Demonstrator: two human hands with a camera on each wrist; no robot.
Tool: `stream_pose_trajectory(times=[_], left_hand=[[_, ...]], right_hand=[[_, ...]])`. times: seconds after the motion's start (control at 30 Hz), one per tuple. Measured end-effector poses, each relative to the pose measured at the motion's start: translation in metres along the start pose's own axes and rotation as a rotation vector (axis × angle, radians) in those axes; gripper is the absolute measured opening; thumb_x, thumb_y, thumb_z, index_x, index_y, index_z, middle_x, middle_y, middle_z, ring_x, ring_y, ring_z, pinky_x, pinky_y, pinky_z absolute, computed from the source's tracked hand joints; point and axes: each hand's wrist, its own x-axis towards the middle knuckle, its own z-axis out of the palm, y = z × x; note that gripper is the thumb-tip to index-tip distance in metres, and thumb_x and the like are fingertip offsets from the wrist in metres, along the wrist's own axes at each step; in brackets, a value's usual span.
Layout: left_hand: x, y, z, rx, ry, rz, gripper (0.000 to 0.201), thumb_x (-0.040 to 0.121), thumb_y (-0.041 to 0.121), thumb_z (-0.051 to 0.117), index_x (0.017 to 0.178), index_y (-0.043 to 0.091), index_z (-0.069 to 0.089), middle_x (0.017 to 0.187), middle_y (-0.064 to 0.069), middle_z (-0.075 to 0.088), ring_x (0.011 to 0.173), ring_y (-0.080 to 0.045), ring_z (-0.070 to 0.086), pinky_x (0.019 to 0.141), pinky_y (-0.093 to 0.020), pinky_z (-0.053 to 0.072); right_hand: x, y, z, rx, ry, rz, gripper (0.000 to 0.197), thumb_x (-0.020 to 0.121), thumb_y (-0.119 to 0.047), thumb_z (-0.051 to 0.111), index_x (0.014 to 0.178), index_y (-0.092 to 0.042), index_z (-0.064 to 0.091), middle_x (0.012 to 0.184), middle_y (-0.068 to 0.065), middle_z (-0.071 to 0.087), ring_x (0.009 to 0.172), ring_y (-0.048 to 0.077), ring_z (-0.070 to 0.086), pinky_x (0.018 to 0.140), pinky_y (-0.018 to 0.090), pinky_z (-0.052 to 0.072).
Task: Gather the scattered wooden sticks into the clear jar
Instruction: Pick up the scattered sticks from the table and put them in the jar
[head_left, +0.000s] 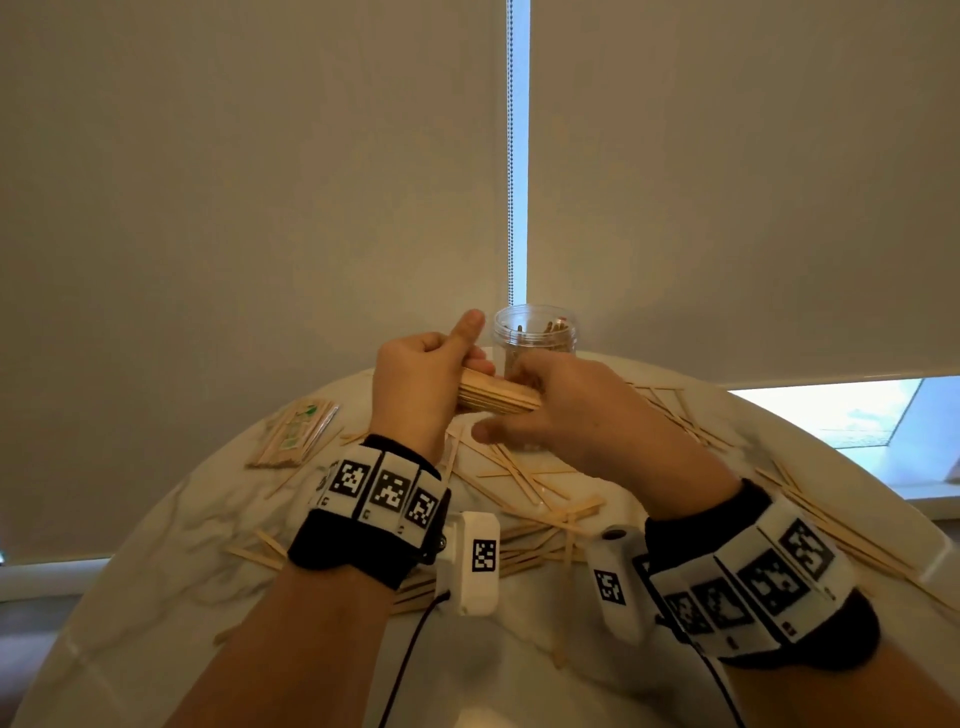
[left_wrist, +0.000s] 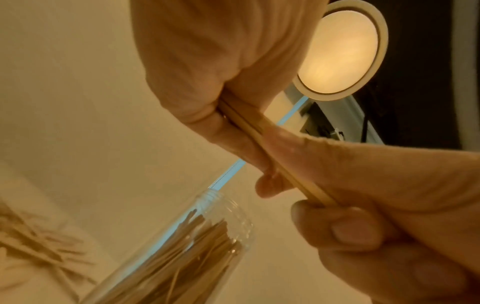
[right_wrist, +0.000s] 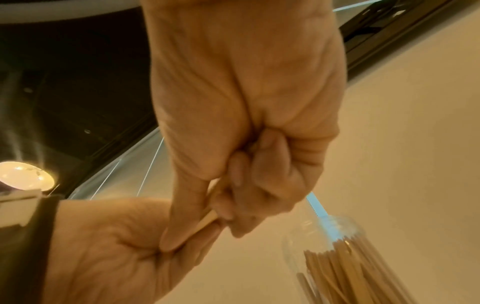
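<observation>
I hold a bundle of flat wooden sticks (head_left: 498, 397) level above the table with both hands. My left hand (head_left: 460, 364) grips its left end, thumb raised. The right hand (head_left: 519, 402) grips the right end with curled fingers. Just behind the hands stands the clear jar (head_left: 535, 335), open at the top and holding several upright sticks. Several loose sticks (head_left: 524, 486) lie scattered on the table under and around my wrists. In the left wrist view the bundle (left_wrist: 272, 153) runs between both hands above the jar (left_wrist: 202, 242). The right wrist view shows the bundle (right_wrist: 207, 220) and the jar (right_wrist: 348, 259).
The round white marble table (head_left: 545, 654) ends close to a blind with a bead chain (head_left: 511, 156) behind the jar. A wrapped pack of sticks (head_left: 296, 431) lies at the left. More sticks (head_left: 810, 509) lie along the right rim. Cables hang off both wrist cameras.
</observation>
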Motion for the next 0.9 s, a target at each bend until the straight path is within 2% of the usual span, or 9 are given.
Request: stream_pose_trajectory(times=[0.1,0.2,0.3,0.4,0.53,0.63,0.7,0.77,0.9], left_hand=[[0.004,-0.003,-0.006,-0.150,0.105,-0.035,0.036,0.090,0.039,0.070,0.080,0.005,0.071,0.068,-0.006,0.073,0.063,-0.021,0.072,0.060,-0.032,0.059],[0.001,-0.006,0.001,-0.289,0.151,-0.119,0.035,0.095,0.038,0.065,0.079,0.008,0.071,0.074,-0.008,0.074,0.071,-0.023,0.074,0.070,-0.038,0.062],[-0.005,-0.010,0.012,-0.372,0.093,-0.250,0.025,0.096,0.031,0.065,0.094,0.007,0.071,0.087,-0.012,0.075,0.079,-0.024,0.075,0.070,-0.038,0.062],[-0.008,-0.011,0.016,-0.346,0.023,-0.274,0.025,0.095,0.027,0.065,0.106,0.004,0.069,0.094,-0.015,0.074,0.079,-0.023,0.075,0.063,-0.033,0.060],[-0.009,-0.008,0.018,-0.312,-0.013,-0.276,0.027,0.098,0.028,0.061,0.109,0.004,0.068,0.100,-0.017,0.074,0.085,-0.026,0.074,0.064,-0.033,0.061],[-0.008,-0.006,0.018,-0.242,-0.096,-0.278,0.038,0.102,0.039,0.051,0.107,0.007,0.072,0.103,-0.015,0.074,0.089,-0.025,0.075,0.068,-0.032,0.061],[-0.009,-0.003,0.019,-0.242,-0.120,-0.261,0.051,0.104,0.049,0.041,0.102,0.011,0.075,0.098,-0.011,0.077,0.087,-0.023,0.076,0.071,-0.032,0.061],[-0.010,-0.005,0.021,-0.279,-0.093,-0.260,0.057,0.104,0.054,0.036,0.104,0.012,0.074,0.095,-0.010,0.077,0.087,-0.022,0.076,0.075,-0.034,0.061],[-0.006,-0.021,0.022,-0.172,-0.036,-0.265,0.023,0.102,0.027,0.052,0.117,0.014,0.065,0.108,-0.009,0.074,0.102,-0.023,0.070,0.078,-0.033,0.061]], right_hand=[[0.003,0.002,0.005,-0.125,0.215,-0.115,0.048,0.082,-0.077,0.050,0.093,-0.032,0.061,0.075,-0.009,0.064,0.067,0.006,0.060,0.065,0.030,0.055],[0.007,0.004,0.014,-0.152,0.371,-0.145,0.059,0.089,-0.078,0.032,0.080,-0.029,0.062,0.063,-0.008,0.060,0.057,0.006,0.056,0.060,0.029,0.053],[0.008,0.006,0.010,-0.173,0.385,-0.108,0.069,0.088,-0.079,0.025,0.086,-0.028,0.071,0.062,-0.008,0.062,0.056,0.005,0.058,0.056,0.022,0.048],[0.006,0.012,0.002,-0.184,0.327,-0.104,0.069,0.089,-0.076,0.027,0.090,-0.026,0.075,0.064,-0.006,0.064,0.059,0.007,0.059,0.056,0.021,0.042],[0.005,0.015,-0.005,-0.171,0.288,-0.070,0.064,0.091,-0.075,0.037,0.077,-0.024,0.074,0.054,-0.003,0.059,0.051,0.008,0.054,0.053,0.023,0.038],[0.003,0.019,-0.015,-0.059,0.254,-0.007,0.059,0.090,-0.071,0.045,0.075,-0.024,0.076,0.052,-0.002,0.058,0.048,0.008,0.052,0.052,0.024,0.036],[0.002,0.024,-0.023,0.006,0.274,0.021,0.054,0.089,-0.068,0.050,0.065,-0.025,0.072,0.048,-0.003,0.056,0.044,0.007,0.049,0.051,0.024,0.036],[0.001,0.030,-0.033,0.035,0.330,0.050,0.055,0.090,-0.067,0.052,0.056,-0.025,0.065,0.046,-0.003,0.053,0.045,0.010,0.048,0.052,0.026,0.038],[0.006,0.045,-0.052,0.015,0.444,0.134,0.059,0.092,-0.065,0.051,0.060,-0.018,0.068,0.050,0.000,0.057,0.050,0.016,0.053,0.060,0.036,0.047]])
